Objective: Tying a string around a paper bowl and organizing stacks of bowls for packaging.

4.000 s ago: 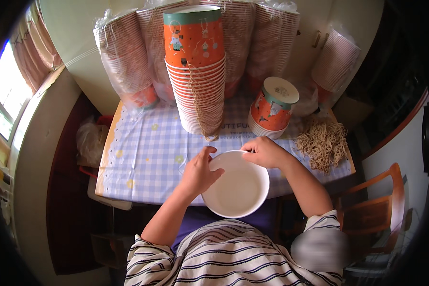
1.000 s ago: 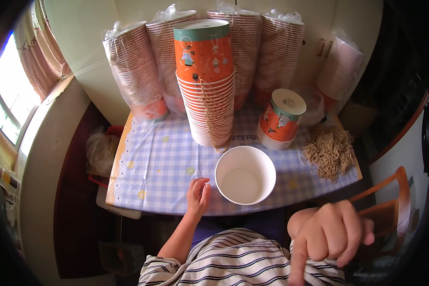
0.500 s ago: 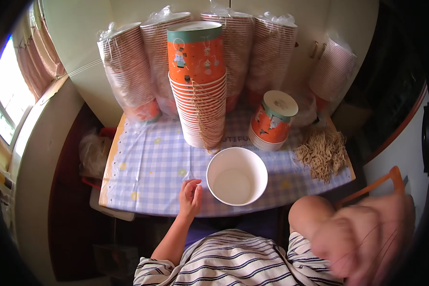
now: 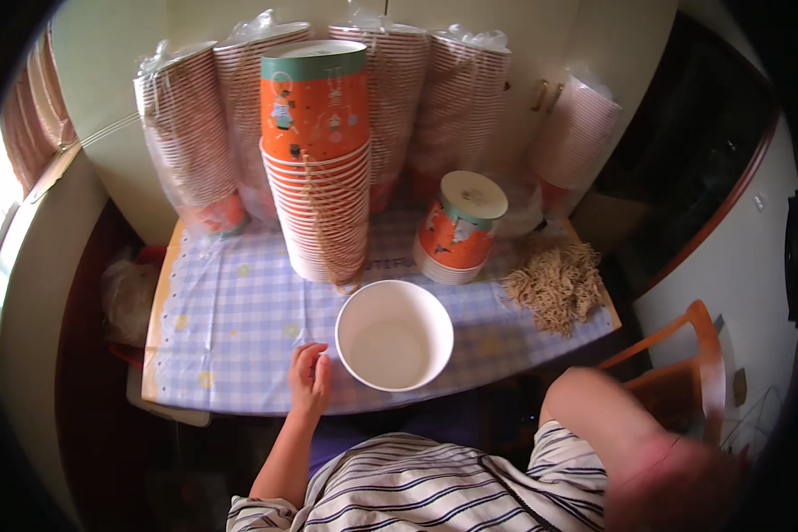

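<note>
Watching remotely through the head camera, I am seeing 1 white tub (image 4: 390, 341) standing mouth up near the front edge of the checked surface (image 4: 239, 328), centered before the wearer and, I am judging, placed there to be within easy reach of 2 hands. The left hand (image 4: 310, 372) is hovering just beside its left wall, holding nothing, its fingers loosely curling inward as if waiting nearby rather than gripping. The right hand (image 4: 674, 483) is blurring at the lower right, well apart from the tub; I am unable to tell whether its fingers are spreading, pressing together or pinching anything. Behind the tub, a tall stack of orange cups (image 4: 337, 168) is standing mouth down, probably because nesting that way is giving it a broad, steady foot, while tan strands (image 4: 328, 253) are hanging down its front, perhaps for quick picking. A short orange stack (image 4: 457, 239) is sitting to the right in the same inverted pose. Beyond it, a tan tangle (image 4: 559, 288) is lying loose by the right edge, seemingly kept on the right hand's side. Farther back, 5 plastic-wrapped stacks (image 4: 186, 133) are lining the rear, apparently leaving the front for handling.
</note>
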The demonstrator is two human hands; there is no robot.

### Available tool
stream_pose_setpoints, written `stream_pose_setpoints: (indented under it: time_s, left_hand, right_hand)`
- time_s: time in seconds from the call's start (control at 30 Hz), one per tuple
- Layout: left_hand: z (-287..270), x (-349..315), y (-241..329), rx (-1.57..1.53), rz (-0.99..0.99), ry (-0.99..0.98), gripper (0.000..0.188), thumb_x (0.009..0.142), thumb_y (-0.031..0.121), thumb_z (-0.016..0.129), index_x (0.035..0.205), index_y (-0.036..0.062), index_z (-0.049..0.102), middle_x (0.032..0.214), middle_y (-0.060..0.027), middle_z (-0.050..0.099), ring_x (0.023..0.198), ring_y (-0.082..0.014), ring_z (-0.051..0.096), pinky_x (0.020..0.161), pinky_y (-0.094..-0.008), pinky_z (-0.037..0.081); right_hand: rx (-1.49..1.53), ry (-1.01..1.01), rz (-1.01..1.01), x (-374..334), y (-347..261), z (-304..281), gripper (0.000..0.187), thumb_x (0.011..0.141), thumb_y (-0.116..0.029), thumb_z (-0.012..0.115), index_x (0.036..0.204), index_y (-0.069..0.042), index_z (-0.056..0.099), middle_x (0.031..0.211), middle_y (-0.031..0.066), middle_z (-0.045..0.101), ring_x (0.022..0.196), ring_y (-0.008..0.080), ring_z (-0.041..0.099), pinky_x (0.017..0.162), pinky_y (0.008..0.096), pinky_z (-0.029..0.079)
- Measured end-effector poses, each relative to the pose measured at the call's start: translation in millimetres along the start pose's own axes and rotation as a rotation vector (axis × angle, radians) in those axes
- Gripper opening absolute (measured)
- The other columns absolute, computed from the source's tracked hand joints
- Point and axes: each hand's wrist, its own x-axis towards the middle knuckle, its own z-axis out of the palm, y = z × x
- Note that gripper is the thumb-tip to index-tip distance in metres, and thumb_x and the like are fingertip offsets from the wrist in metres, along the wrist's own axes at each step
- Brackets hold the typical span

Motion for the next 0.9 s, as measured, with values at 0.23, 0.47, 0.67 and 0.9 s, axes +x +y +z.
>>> stream_pose_setpoints:
  time_s: [0.23, 0.47, 0.67, 0.9]
  left_hand:
    - [2, -2, 3, -0.081, -0.084, -0.005, 0.019, 0.090, 0.014, 0.055, 0.100, -0.0006, 0.061, 0.098, -0.0112, 0.056, 0.074, -0.0153, 0.053, 0.064, -0.0254, 0.043]
    - [6, 0, 1, -0.059, -0.089, -0.029, 0.019, 0.090, 0.015, 0.055, 0.099, -0.0006, 0.061, 0.097, -0.0114, 0.057, 0.075, -0.0158, 0.053, 0.063, -0.0251, 0.043]
    - [5, -1, 3, -0.018, -0.069, -0.016, 0.019, 0.089, 0.016, 0.056, 0.098, -0.0004, 0.061, 0.096, -0.0112, 0.057, 0.074, -0.0155, 0.054, 0.060, -0.0252, 0.043]
    - [5, 3, 8, -0.012, -0.050, -0.022, 0.019, 0.089, 0.015, 0.057, 0.098, -0.0003, 0.062, 0.096, -0.0107, 0.057, 0.068, -0.0142, 0.053, 0.059, -0.0252, 0.043]
  right_hand:
    - [-0.291, -0.640, 1.041, -155, 122, -33, 0.010, 0.078, -0.003, 0.060, 0.086, 0.003, 0.061, 0.081, 0.0096, 0.059, 0.074, 0.0206, 0.061, 0.067, 0.0311, 0.049]
    - [-0.593, -1.268, 1.210, -313, 173, -98, 0.009, 0.073, -0.011, 0.060, 0.075, -0.005, 0.066, 0.081, 0.0122, 0.061, 0.081, 0.0291, 0.061, 0.070, 0.0399, 0.049]
    - [-0.573, -1.591, 1.078, -326, 174, -86, 0.010, 0.072, -0.007, 0.057, 0.076, -0.005, 0.066, 0.087, 0.0137, 0.061, 0.090, 0.0318, 0.058, 0.080, 0.0404, 0.047]
    - [-0.573, -1.374, 0.984, -339, 164, -91, 0.007, 0.074, -0.008, 0.057, 0.073, -0.005, 0.063, 0.085, 0.0131, 0.059, 0.086, 0.0315, 0.059, 0.077, 0.0406, 0.047]
